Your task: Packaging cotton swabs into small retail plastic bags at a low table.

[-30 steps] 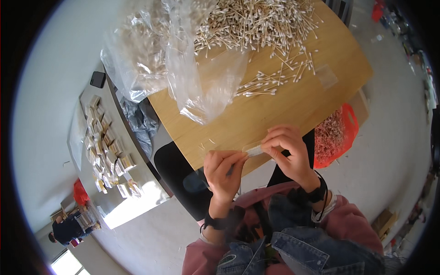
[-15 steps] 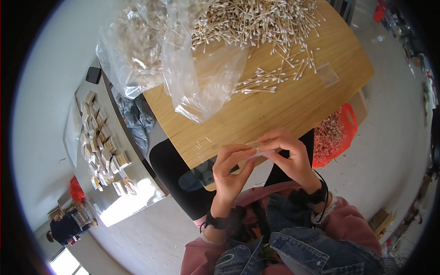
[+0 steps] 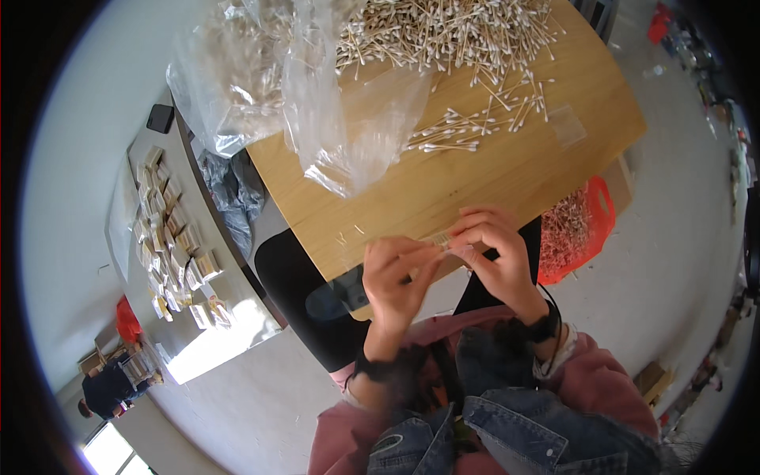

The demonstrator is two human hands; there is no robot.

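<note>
Over the near edge of the wooden table [image 3: 491, 178], my left hand [image 3: 398, 277] and my right hand [image 3: 500, 255] pinch the two ends of a small transparent plastic packet [image 3: 440, 237]. Fingers cover most of it, so its contents cannot be made out. A big heap of cotton swabs [image 3: 451, 36] lies at the far side of the table, with a looser scatter of swabs [image 3: 451, 146] nearer to me. Left of the heap stands a large transparent plastic bag [image 3: 233, 87] full of swabs, its loose film spread over the wood.
A flat transparent sleeve [image 3: 566, 127] lies at the table's right. Below that side hangs a red bag [image 3: 594, 237] of swabs. On the left, a grey table [image 3: 237, 297] bears several small packed boxes [image 3: 170, 229] and a black phone [image 3: 160, 119]. A person [image 3: 111, 392] sits far left.
Both hands have shifted slightly, and my right fingers have moved up along the packet. The packet stays pinched between them. The view has tilted a little.
</note>
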